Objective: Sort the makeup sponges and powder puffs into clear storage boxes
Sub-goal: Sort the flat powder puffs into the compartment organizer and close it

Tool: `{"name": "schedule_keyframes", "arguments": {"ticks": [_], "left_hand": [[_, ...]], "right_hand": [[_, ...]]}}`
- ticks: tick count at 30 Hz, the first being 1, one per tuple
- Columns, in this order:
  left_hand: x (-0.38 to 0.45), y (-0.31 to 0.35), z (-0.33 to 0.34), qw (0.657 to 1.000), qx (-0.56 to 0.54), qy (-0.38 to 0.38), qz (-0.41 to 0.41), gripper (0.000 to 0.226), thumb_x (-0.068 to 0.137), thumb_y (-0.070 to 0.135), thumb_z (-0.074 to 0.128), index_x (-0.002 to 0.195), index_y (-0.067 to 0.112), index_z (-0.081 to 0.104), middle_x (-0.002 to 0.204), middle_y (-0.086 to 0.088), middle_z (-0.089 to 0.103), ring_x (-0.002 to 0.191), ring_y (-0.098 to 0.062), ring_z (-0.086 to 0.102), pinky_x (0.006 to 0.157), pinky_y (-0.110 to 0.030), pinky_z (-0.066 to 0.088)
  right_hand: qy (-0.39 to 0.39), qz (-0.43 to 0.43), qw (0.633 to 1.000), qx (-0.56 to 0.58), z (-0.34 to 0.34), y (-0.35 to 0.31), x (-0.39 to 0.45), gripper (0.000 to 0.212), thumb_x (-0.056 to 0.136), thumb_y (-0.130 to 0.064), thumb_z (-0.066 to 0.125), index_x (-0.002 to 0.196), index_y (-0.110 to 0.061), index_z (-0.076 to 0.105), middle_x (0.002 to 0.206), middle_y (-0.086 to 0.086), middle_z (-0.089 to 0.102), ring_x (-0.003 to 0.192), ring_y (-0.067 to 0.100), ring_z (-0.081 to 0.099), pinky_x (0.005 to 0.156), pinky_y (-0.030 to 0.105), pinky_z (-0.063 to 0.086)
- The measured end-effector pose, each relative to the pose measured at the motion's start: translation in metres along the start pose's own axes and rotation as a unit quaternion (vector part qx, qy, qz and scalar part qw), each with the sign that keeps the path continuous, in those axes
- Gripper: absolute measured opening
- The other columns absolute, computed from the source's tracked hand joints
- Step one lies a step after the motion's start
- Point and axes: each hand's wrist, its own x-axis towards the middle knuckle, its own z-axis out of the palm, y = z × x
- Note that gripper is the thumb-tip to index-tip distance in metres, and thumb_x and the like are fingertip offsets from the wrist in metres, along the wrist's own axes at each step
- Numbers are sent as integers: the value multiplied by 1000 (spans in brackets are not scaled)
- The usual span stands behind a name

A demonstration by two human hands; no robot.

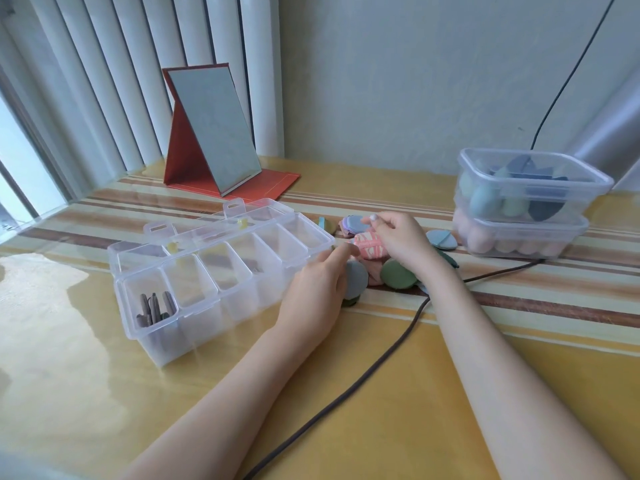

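1. Pinching at the top of the pile, the right hand (398, 237) has thumb and forefinger curled together over a pink striped puff (370, 247); whether they hold that puff or the lilac puff (356, 224) just behind it is hard to say, since the fingertips cover the contact.
2. Left hand (320, 289) lies beside the box's right end, fingers loosely bent toward a grey round puff (358, 279); the palm hides the puff's left edge, so I cannot tell whether it grips it or merely touches it.
3. Pile of puffs (381, 261) sits on the table between the two containers: a green round puff (398, 274) at the front, a blue split puff (441, 239) at the right, more pieces half buried under the hands.
4. Divided clear box (221, 282) stands left of the pile with its lid open backward; only the nearest left compartment holds anything, a few brownish upright pieces (154, 308) too blurred to identify.
5. Two stacked clear tubs (526, 206) stand well to the right: blue and green sponges in the upper, pinkish ones in the lower, their shapes smeared by the plastic.
6. Dark cable (381, 362) runs from the bottom edge under the right forearm and past the tubs.
7. Red folding mirror (214, 133) stands at the back of the glossy striped table (104, 393).
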Motion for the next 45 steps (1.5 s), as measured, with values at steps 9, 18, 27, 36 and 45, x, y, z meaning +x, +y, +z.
{"name": "schedule_keyframes", "arguments": {"ticks": [9, 18, 27, 36, 45], "left_hand": [[1, 2, -1, 986, 156, -38, -32, 26, 94, 19, 36, 107, 24, 58, 95, 0, 61, 80, -29, 58, 56, -30, 36], [-3, 15, -2, 999, 27, -9, 38, 20, 96, 28, 48, 103, 13, 58, 82, 0, 60, 74, -30, 56, 56, -34, 41], [27, 45, 28, 962, 194, -168, 94, 29, 95, 32, 49, 120, 18, 51, 102, -8, 61, 90, -33, 60, 61, -33, 37], [22, 47, 37, 962, 226, -132, 76, 13, 97, 12, 37, 99, 6, 49, 99, -12, 57, 82, -35, 60, 55, -34, 33], [33, 37, 2, 977, 208, -8, -49, 11, 94, 17, 41, 95, 7, 45, 75, -7, 40, 66, -33, 45, 52, -34, 24]], "right_hand": [[-50, 80, 993, -68, -45, -5, 3, 36, 93, 5, 41, 109, -16, 65, 101, 7, 69, 87, 19, 62, 86, 38, 54], [-281, 84, 921, -256, -62, -20, -8, 49, 81, -16, 75, 126, -27, 58, 122, -2, 60, 116, 17, 55, 102, 32, 41], [-245, 122, 874, -402, -55, -24, -11, 59, 73, -36, 81, 123, -15, 58, 95, 2, 60, 65, 17, 50, 63, 28, 45], [-258, 154, 923, -239, -69, -13, -7, 40, 77, -9, 79, 114, -6, 63, 87, 3, 60, 68, 17, 62, 62, 19, 55], [12, 11, 999, -50, -64, -16, 1, 35, 73, -1, 80, 95, -18, 58, 105, 10, 67, 76, 18, 65, 66, 31, 57]]}}
